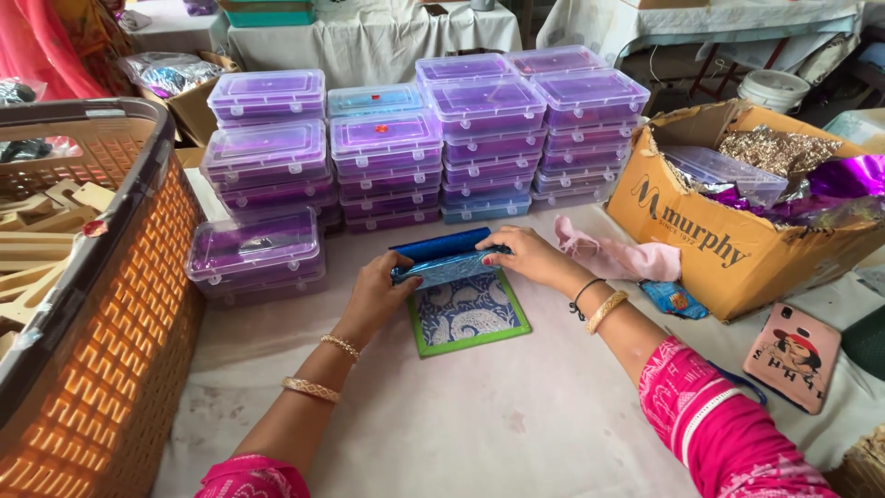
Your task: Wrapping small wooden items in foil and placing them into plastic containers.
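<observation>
Bright pink patterned sleeves (719, 433) on both arms. Gold bangles (312, 390) at the left wrist. Gold bangle (605, 312) plus thin black thread (581, 295) at the right.

blue paisley card (468, 314) green-edged, purple boxes (387, 138)

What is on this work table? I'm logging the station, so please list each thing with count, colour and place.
plastic boxes: many, clear with purple contents, stacked at the back of the table
shiny blue sheet: one, blue, table centre, under both hands
patterned board: one, blue and white with green edge, below the sheet
basket: one, orange and grey, left edge
cardboard box: one, brown, right side, holding foil and glitter
pink cloth: one, beside the cardboard box
phone: one, pink case, right of the table
left hand: on the sheet's left end
right hand: on the sheet's right end
</observation>
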